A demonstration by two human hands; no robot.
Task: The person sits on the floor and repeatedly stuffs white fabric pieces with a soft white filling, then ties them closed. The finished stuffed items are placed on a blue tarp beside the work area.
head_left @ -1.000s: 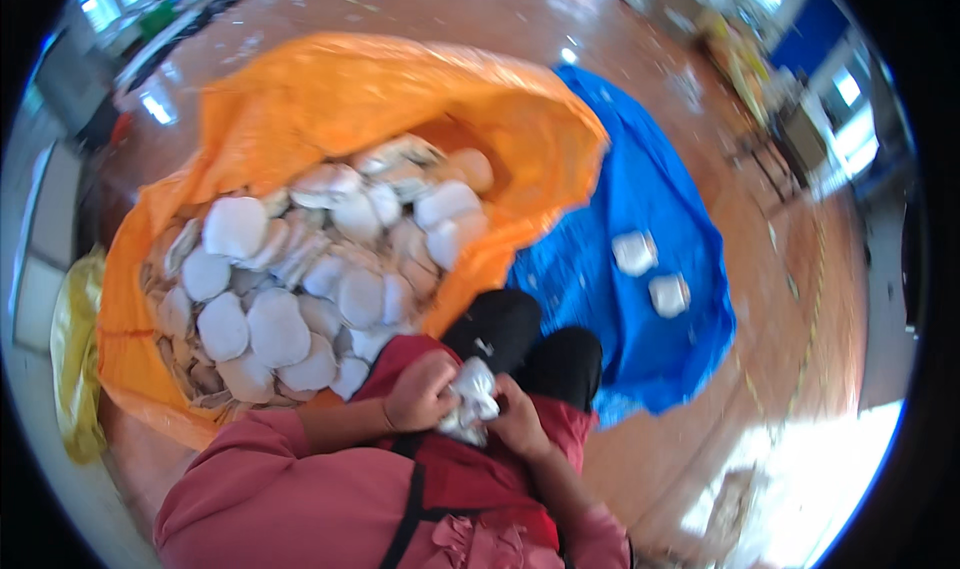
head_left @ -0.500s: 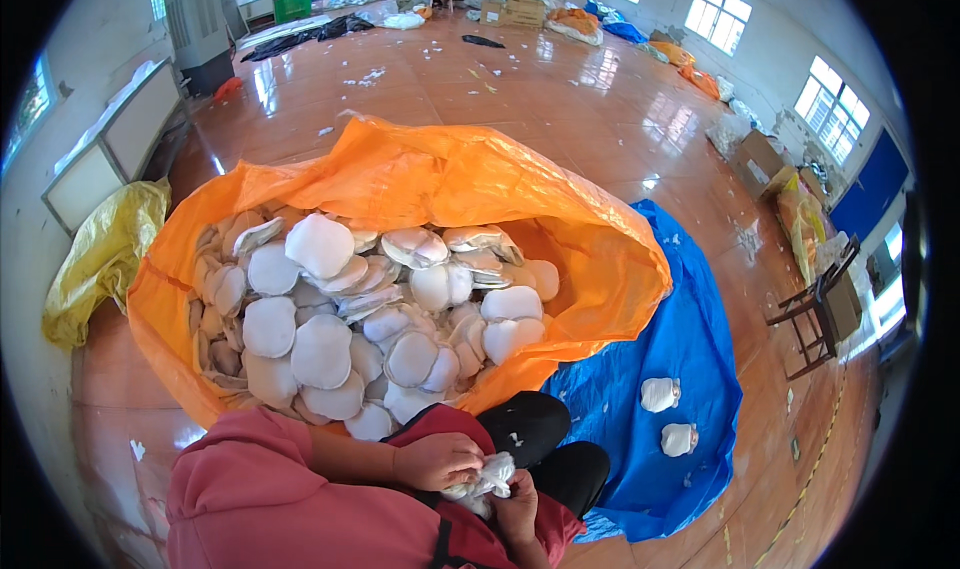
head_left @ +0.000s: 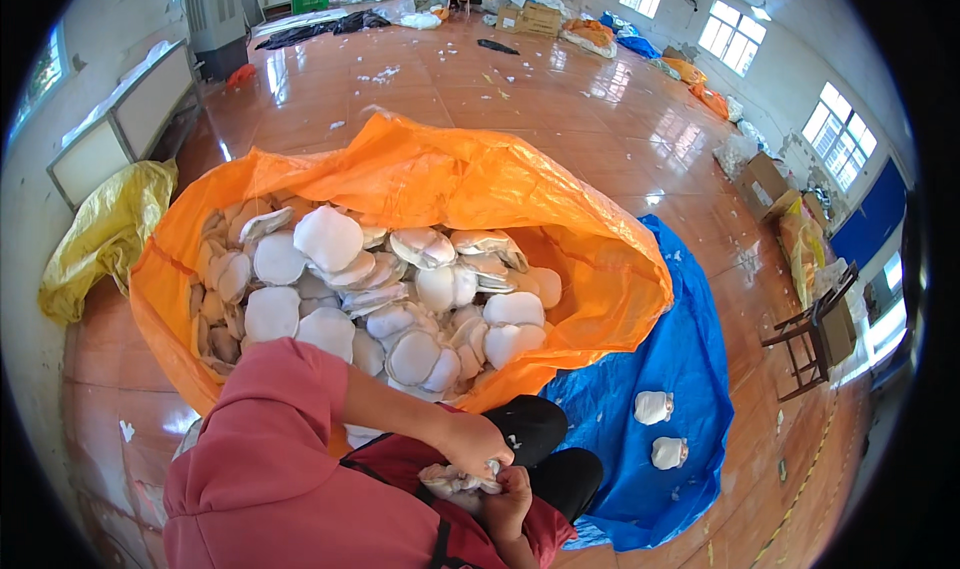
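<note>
Over my lap, my left hand (head_left: pixel 476 445) and my right hand (head_left: pixel 508 501) grip one crumpled white fabric pad (head_left: pixel 452 483) between them. Fingers of both hands are closed on its edge, and part of it is covered by them. In front of my knees stands a big orange woven sack (head_left: pixel 400 181), its mouth spread wide. Many flat, rounded white pads (head_left: pixel 415 357) are heaped inside it. To the right, on a blue sheet (head_left: pixel 640 369), lie two bunched white bundles (head_left: pixel 654 407), apart from each other.
A yellow sack (head_left: pixel 110 231) slumps by the left wall near a white-panelled bench (head_left: pixel 140 119). A wooden chair (head_left: pixel 815 334) and a cardboard box (head_left: pixel 765 187) stand at the right. White scraps (head_left: pixel 380 75) litter the tiled floor farther off.
My left elbow has risen and swung forward over the sack's near edge. The left hand has turned down onto the pad, which has shifted in my grip. The view has tilted slightly.
</note>
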